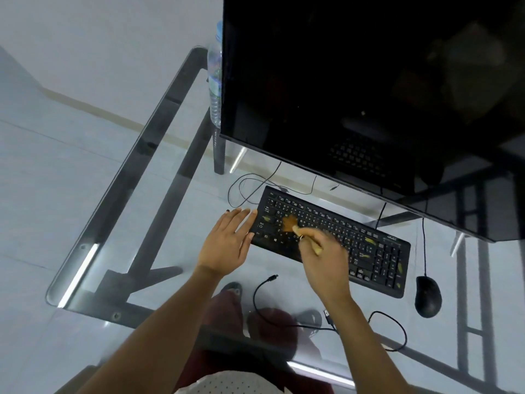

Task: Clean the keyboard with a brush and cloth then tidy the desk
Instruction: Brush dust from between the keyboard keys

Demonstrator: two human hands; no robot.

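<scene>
Two hands on the job here: the right hand (pixel 321 251) is pinched around the wooden handle of a small brush (pixel 295 226), with the tan bristles splayed on the left-hand letter keys of the black keyboard (pixel 335 240). The left hand (pixel 227 240) is open and flat, fingertips resting on the keyboard's left edge, holding nothing, looks like it's just bracing the thing.

The keyboard sits at an angle on the glass table (pixel 119 194) under the monitor (pixel 369 95). My guess is it's a light plastic board that'll skate on glass pretty easily, so pinning one end like that makes sense. The brush looks featherweight, soft bristles, stiff handle, so a grip low on the handle near the bristles should give the most control between keys.

Yellowish bits of debris (pixel 370 240) are scattered over the right side and numpad, so I'd say brushing is far from done. No cloth in view. A loose USB cable (pixel 284 311) near the front edge and the mouse (pixel 427 295) to the right are probably for the tidy-up.
</scene>
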